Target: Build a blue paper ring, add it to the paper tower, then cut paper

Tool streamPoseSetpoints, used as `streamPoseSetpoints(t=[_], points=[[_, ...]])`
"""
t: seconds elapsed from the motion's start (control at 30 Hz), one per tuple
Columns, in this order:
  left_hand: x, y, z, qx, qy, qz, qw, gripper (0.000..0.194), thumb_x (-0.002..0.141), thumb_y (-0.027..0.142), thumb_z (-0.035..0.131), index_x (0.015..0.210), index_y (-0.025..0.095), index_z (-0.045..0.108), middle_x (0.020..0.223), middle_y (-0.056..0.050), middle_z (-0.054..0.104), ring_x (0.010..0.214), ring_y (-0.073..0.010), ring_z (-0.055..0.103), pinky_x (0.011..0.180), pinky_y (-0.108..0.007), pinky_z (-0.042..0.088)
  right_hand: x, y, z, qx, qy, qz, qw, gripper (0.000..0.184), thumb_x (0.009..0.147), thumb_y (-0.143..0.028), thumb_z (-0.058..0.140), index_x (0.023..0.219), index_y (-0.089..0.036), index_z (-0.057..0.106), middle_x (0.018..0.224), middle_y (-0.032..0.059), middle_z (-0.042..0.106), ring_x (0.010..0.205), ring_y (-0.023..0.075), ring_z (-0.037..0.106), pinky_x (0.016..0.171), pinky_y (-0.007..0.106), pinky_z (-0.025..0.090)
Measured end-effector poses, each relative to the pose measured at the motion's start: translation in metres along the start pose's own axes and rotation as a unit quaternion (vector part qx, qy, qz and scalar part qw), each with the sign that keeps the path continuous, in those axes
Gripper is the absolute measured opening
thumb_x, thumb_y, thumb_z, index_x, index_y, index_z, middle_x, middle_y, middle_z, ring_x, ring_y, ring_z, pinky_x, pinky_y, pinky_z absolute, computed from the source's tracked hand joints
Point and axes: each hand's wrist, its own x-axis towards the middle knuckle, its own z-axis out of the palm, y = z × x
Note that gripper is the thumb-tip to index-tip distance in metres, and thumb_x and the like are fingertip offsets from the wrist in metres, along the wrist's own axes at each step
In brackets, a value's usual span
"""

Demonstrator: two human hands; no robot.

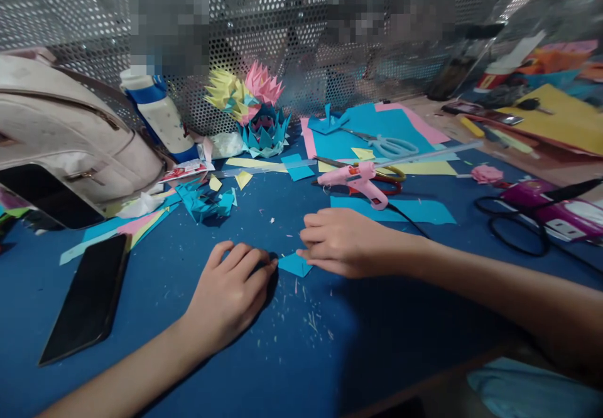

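A small folded piece of blue paper (pixel 294 265) lies on the blue tabletop between my hands. My left hand (pixel 238 286) has its fingers curled, their tips pressed at the paper's left corner; its thumb is hidden. On the other side, my right hand (pixel 336 242) pinches the paper's right edge, with its remaining fingers bent inward. Beyond my right hand rests a pink hot glue gun (pixel 360 182), its black cord trailing right. A folded blue paper cluster (pixel 202 203) sits farther out, beyond my left hand.
A black phone (pixel 89 299) lies at left beside a beige backpack (pixel 70 123) and a bottle (pixel 162 117). Behind are paper flowers (pixel 266 129), blue sheets (pixel 377 126) and light-blue scissors (pixel 393 146). A perforated metal screen (pixel 245 22) closes the back. Paper scraps dot the table.
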Motion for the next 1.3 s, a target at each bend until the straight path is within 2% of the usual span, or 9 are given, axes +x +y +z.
streamPoseSetpoints(t=[0.27, 0.4, 0.5, 0.6, 0.7, 0.97, 1.1, 1.3], points=[[0.0, -0.002, -0.001, -0.01, -0.007, -0.007, 1.0, 0.021, 0.099, 0.016, 0.047, 0.093, 0.016, 0.067, 0.1, -0.005, 0.071, 0.09, -0.0226, 0.058, 0.087, -0.043, 0.034, 0.0, 0.001, 0.011, 0.02, 0.041, 0.013, 0.999, 0.032, 0.101, -0.027, 0.047, 0.079, -0.016, 0.067, 0.076, 0.004, 0.06, 0.072, 0.0167, 0.044, 0.062, 0.032, 0.029], [-0.001, -0.002, 0.0, 0.004, 0.006, 0.003, 1.0, 0.019, 0.099, 0.017, 0.049, 0.097, 0.016, 0.068, 0.101, -0.005, 0.072, 0.09, -0.0225, 0.059, 0.089, -0.043, 0.034, -0.001, -0.003, 0.013, 0.004, 0.062, 0.021, 0.998, 0.035, 0.101, -0.039, 0.047, 0.087, -0.016, 0.07, 0.08, 0.0046, 0.062, 0.074, 0.0178, 0.046, 0.061, 0.032, 0.03], [-0.003, -0.002, 0.0, 0.012, 0.019, 0.013, 1.0, 0.018, 0.098, 0.016, 0.05, 0.103, 0.014, 0.067, 0.106, -0.005, 0.073, 0.093, -0.0224, 0.06, 0.092, -0.044, 0.034, 0.0, -0.009, 0.015, 0.014, 0.065, 0.032, 0.997, 0.041, 0.098, -0.052, 0.05, 0.101, -0.016, 0.07, 0.085, 0.0052, 0.064, 0.077, 0.0189, 0.048, 0.061, 0.031, 0.032], [-0.004, -0.003, 0.001, 0.004, 0.032, 0.024, 0.999, 0.019, 0.098, 0.015, 0.052, 0.108, 0.013, 0.067, 0.11, -0.006, 0.073, 0.095, -0.0226, 0.061, 0.097, -0.044, 0.035, 0.001, -0.014, 0.017, 0.064, 0.042, 0.039, 0.996, 0.037, 0.099, -0.047, 0.05, 0.113, -0.016, 0.067, 0.094, 0.0057, 0.067, 0.083, 0.0183, 0.052, 0.065, 0.029, 0.036], [-0.005, -0.004, 0.001, -0.027, 0.023, 0.039, 0.999, 0.023, 0.098, 0.013, 0.05, 0.115, 0.013, 0.065, 0.115, -0.006, 0.073, 0.099, -0.0226, 0.062, 0.103, -0.047, 0.032, 0.002, -0.018, 0.017, 0.121, 0.026, 0.064, 0.99, 0.029, 0.099, -0.04, 0.054, 0.114, -0.018, 0.065, 0.102, 0.0054, 0.067, 0.09, 0.018, 0.055, 0.07, 0.028, 0.039], [-0.005, -0.007, 0.001, -0.064, -0.035, 0.079, 0.994, 0.032, 0.097, 0.009, 0.046, 0.126, 0.011, 0.059, 0.128, -0.01, 0.067, 0.115, -0.0228, 0.059, 0.112, -0.049, 0.028, 0.008, -0.026, 0.016, 0.194, -0.011, 0.182, 0.964, 0.03, 0.085, -0.045, 0.07, 0.098, -0.018, 0.063, 0.088, 0.0027, 0.061, 0.084, 0.0175, 0.054, 0.065, 0.027, 0.038], [-0.005, -0.006, 0.0, -0.065, -0.039, 0.085, 0.994, 0.032, 0.097, 0.008, 0.045, 0.125, 0.012, 0.059, 0.128, -0.01, 0.067, 0.116, -0.0235, 0.06, 0.111, -0.05, 0.029, 0.008, -0.025, 0.015, 0.222, -0.018, 0.197, 0.955, 0.018, 0.086, -0.035, 0.07, 0.092, -0.019, 0.063, 0.084, 0.001, 0.059, 0.084, 0.0165, 0.054, 0.066, 0.026, 0.038], [-0.004, -0.005, -0.002, -0.068, -0.034, 0.084, 0.994, 0.032, 0.097, 0.008, 0.043, 0.124, 0.012, 0.059, 0.124, -0.011, 0.069, 0.113, -0.0241, 0.061, 0.109, -0.051, 0.033, 0.007, -0.022, 0.015, 0.229, -0.004, 0.204, 0.952, 0.02, 0.086, -0.033, 0.068, 0.101, -0.02, 0.064, 0.09, 0.0018, 0.06, 0.091, 0.0179, 0.054, 0.068, 0.026, 0.039]])
